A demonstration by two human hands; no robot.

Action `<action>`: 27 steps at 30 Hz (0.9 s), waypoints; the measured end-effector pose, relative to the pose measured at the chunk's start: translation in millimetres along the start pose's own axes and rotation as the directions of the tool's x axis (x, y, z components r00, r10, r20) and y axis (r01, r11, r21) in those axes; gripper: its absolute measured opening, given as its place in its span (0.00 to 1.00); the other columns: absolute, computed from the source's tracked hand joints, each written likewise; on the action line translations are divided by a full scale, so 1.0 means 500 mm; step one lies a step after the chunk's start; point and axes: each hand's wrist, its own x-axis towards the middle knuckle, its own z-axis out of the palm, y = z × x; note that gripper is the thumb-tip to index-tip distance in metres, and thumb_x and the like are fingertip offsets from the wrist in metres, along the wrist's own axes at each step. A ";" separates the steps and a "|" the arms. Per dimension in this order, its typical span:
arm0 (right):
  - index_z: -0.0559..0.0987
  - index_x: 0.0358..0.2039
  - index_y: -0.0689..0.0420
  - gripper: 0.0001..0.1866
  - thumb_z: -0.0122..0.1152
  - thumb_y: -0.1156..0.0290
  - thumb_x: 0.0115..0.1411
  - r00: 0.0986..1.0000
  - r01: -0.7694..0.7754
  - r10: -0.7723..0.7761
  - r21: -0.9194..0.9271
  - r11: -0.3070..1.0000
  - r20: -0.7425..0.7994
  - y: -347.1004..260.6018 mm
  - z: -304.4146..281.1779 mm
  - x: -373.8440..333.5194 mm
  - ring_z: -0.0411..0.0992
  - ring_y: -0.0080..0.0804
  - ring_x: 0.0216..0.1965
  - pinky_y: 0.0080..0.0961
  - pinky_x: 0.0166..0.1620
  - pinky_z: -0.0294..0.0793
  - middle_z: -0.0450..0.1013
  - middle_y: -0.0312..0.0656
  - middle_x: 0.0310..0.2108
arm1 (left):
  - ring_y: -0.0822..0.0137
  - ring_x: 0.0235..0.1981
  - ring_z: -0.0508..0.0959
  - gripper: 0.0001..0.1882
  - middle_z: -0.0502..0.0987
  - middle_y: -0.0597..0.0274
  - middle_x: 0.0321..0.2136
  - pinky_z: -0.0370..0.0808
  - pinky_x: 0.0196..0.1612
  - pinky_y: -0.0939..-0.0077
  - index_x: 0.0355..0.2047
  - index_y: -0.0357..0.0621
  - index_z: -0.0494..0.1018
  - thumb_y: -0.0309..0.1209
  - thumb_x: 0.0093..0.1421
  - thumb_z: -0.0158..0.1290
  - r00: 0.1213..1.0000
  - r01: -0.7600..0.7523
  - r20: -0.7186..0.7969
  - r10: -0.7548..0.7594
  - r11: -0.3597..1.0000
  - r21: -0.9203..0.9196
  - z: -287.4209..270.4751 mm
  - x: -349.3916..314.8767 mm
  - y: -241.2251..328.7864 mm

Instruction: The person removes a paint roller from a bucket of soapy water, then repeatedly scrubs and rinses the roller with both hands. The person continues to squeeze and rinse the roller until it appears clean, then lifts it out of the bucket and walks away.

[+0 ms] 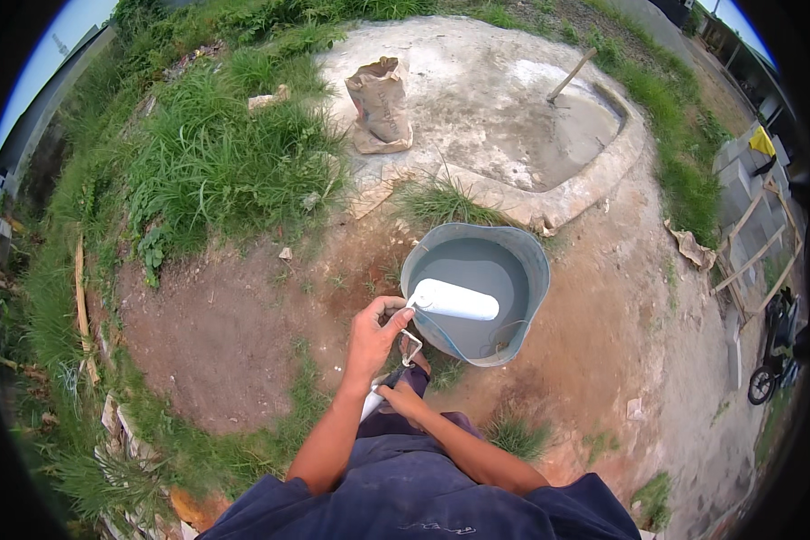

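A paint roller with a white cylindrical cover [459,300] hangs over the wide bucket [535,261], which holds grey liquid. My left hand [378,326] is closed, its thumb and fingers pinching the roller's frame at the near end of the cover. From there the bent wire frame [411,349] runs down toward my body. My right hand [400,399] is closed lower down, close to my lap, around the white handle [371,403]; part of its grip is hidden. The bucket's rim is bent out of round, and a thin wire handle droops at its near side.
An open brown paper sack [380,106] stands on the pale slab beyond. Right of it, a wooden stick [571,76] leans up from a shallow rimmed basin [594,180]. Grass grows at left; grey blocks [738,175], wooden frames and a motorcycle [769,360] are far right.
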 end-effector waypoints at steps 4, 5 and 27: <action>0.78 0.51 0.60 0.21 0.58 0.58 0.64 0.996 -0.078 0.078 -0.012 0.997 0.035 -0.033 -0.061 0.042 0.75 0.32 0.44 0.32 0.43 0.80 0.75 0.41 0.44 | 0.76 0.31 0.76 0.14 0.80 0.67 0.30 0.73 0.35 0.77 0.41 0.36 0.80 0.36 0.66 0.62 0.989 0.145 0.013 -0.146 0.960 -0.239 0.064 0.056 -0.001; 0.78 0.51 0.60 0.21 0.59 0.58 0.64 0.996 -0.083 0.083 -0.019 0.996 0.039 -0.034 -0.078 0.050 0.75 0.32 0.44 0.32 0.43 0.80 0.75 0.40 0.44 | 0.76 0.30 0.75 0.15 0.79 0.67 0.29 0.73 0.35 0.77 0.41 0.36 0.80 0.37 0.66 0.62 0.987 0.155 -0.016 -0.160 0.972 -0.176 0.075 0.061 -0.005; 0.75 0.58 0.55 0.28 0.56 0.46 0.69 0.956 -0.148 0.225 -0.349 0.925 0.189 -0.143 -0.700 -0.066 0.80 0.32 0.40 0.31 0.39 0.81 0.79 0.39 0.45 | 0.72 0.28 0.74 0.15 0.76 0.64 0.28 0.72 0.36 0.75 0.41 0.38 0.75 0.40 0.72 0.53 0.893 0.145 -0.277 -0.356 0.808 -0.570 0.389 0.031 0.060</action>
